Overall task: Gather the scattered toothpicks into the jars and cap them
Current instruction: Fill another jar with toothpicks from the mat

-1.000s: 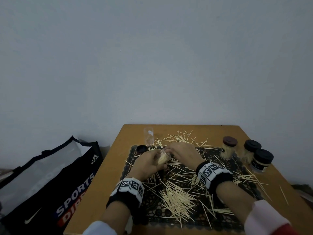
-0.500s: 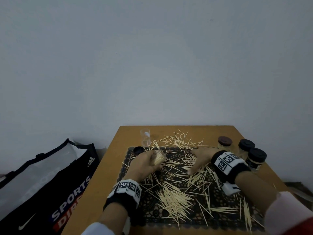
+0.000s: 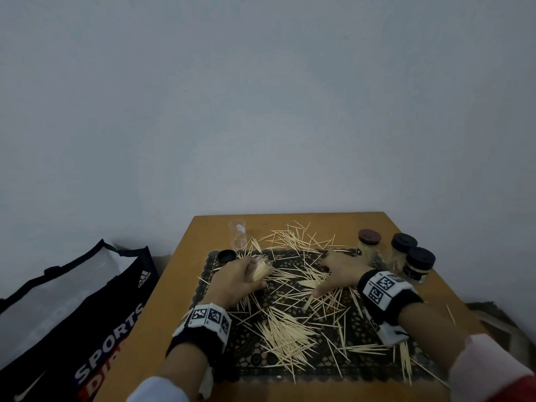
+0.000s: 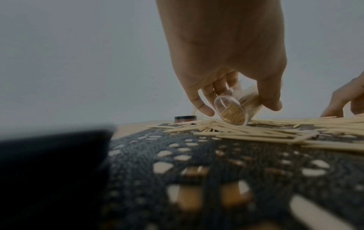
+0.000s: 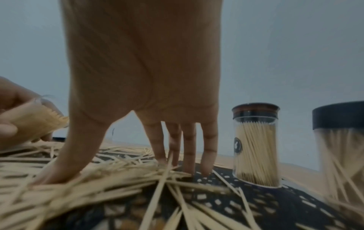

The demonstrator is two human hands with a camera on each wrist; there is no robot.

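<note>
Toothpicks lie scattered over a black lace mat on the wooden table. My left hand grips a clear jar tilted on its side, partly filled with toothpicks, its mouth facing right. My right hand rests spread on the toothpicks, fingers and thumb straight, pressing a heap. A loose black cap lies left of the jar I hold. An empty clear jar stands behind the cap.
Three capped jars full of toothpicks stand at the right: a brown-capped one and two black-capped ones. A black sports bag sits on the floor at the left. A wall rises just behind the table.
My right hand left the jar's mouth, swung right toward the capped jars, and now lies spread on the toothpicks. The left hand kept holding the tilted jar in place.
</note>
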